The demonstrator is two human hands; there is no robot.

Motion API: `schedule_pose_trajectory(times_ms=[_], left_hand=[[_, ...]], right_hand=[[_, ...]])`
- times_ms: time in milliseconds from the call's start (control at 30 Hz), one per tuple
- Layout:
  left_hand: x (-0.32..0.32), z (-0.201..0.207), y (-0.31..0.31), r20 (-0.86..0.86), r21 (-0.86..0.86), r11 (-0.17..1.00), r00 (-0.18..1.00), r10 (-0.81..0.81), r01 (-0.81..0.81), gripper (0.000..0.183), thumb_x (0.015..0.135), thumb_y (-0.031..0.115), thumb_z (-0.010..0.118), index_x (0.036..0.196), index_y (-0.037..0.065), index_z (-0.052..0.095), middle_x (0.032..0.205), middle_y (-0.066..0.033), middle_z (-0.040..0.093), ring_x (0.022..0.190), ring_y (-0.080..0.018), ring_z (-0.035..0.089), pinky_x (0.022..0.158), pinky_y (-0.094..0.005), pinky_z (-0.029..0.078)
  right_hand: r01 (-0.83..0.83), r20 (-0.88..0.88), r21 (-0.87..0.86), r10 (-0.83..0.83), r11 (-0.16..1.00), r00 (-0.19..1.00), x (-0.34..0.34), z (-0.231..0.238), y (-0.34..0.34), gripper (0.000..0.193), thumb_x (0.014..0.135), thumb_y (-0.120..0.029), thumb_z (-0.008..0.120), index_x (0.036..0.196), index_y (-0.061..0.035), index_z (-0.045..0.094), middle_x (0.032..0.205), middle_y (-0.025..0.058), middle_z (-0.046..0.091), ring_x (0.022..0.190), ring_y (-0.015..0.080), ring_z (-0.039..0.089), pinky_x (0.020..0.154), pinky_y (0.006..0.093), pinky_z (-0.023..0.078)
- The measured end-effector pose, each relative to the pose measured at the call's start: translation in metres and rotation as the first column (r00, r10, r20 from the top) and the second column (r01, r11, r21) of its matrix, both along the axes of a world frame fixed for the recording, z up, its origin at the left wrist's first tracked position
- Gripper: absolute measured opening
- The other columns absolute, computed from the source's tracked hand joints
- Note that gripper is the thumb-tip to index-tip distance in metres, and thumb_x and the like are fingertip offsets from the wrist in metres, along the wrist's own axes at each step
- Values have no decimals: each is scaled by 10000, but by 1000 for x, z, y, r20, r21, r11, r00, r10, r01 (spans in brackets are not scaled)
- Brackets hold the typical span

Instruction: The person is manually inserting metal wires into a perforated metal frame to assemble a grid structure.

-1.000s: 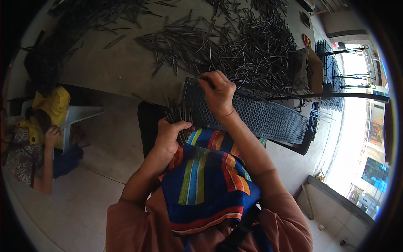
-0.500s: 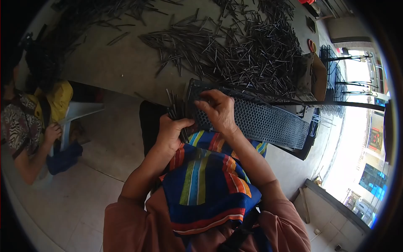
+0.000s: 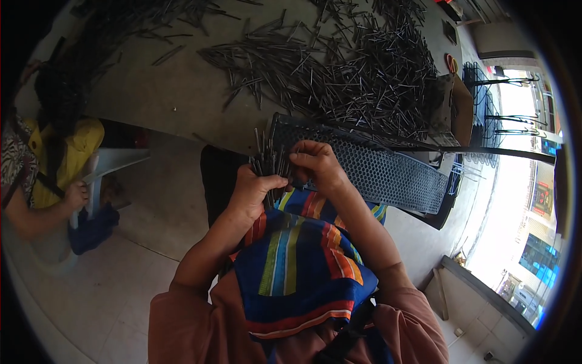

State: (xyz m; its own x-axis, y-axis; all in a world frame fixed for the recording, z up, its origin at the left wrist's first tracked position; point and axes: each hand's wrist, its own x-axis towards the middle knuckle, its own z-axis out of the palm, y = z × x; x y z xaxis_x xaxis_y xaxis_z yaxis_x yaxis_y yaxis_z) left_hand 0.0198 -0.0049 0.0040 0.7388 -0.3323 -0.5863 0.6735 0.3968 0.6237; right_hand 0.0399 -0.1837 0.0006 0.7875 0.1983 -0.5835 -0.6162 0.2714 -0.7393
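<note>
My left hand [image 3: 251, 191] is closed round an upright bunch of thin dark rods [image 3: 262, 156], whose ends fan out above the thumb. Right beside the bunch, my right hand [image 3: 320, 165] has its thumb and fingertips drawn together; what they pinch, if anything, is hard to make out. Under and behind the right hand slopes a long dark tray with a perforated surface [image 3: 388, 176]. Beyond it, a large heap of the same thin rods [image 3: 364, 79] covers part of the table.
The grey table [image 3: 157, 103] has more rods scattered at its far left. A cardboard box [image 3: 456, 112] stands at the tray's right, near red-and-yellow scissor handles [image 3: 450, 63]. Wire racks [image 3: 485, 115] are farther right. A co-worker's hand [image 3: 77, 194] is at the left. A striped cloth [image 3: 297, 261] covers my lap.
My right hand has come down and left from over the tray to the bunch, its fingers closing. The bunch in my left hand looks more spread. The co-worker at the left has shifted.
</note>
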Motion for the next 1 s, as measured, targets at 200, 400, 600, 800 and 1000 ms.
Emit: schedule_pose_trajectory(times_ms=[200,400,600,800,1000], left_hand=[[-3,1,-7,23,62,998,1000,3,-4,171,719,-57,640,886,-37,670,781,-111,685,667,-183,674,637,-288,555],[-6,-15,3,-57,92,991,993,106,-100,102,756,-45,627,857,-51,644,776,-142,671,654,-221,674,574,-326,565],[-1,-7,1,-54,67,994,995,89,-85,77,777,-32,622,848,-60,634,775,-153,665,647,-224,670,557,-328,563],[2,-10,7,-72,50,998,996,52,-48,86,768,-32,642,850,-57,643,768,-141,666,639,-219,666,557,-325,551],[3,-9,7,9,50,999,1000,9,-9,86,761,-34,656,844,-58,655,759,-136,674,633,-214,667,549,-311,536]], right_hand=[[-116,21,-142,120,983,993,1,6,-6,53,808,-40,686,845,-16,657,653,12,614,510,66,537,464,209,398],[307,386,-308,-177,901,905,3,12,-7,61,841,-4,645,901,5,658,692,12,609,528,61,521,488,198,401],[501,759,-459,31,734,650,17,-5,-4,111,822,50,655,916,-10,660,727,-12,607,576,32,496,520,183,389],[534,770,-540,124,651,626,17,1,-2,146,783,66,680,907,-10,661,743,15,619,618,45,522,568,194,421],[561,795,-555,191,615,576,18,5,0,147,752,69,698,879,2,668,740,44,628,624,82,556,579,208,434]])
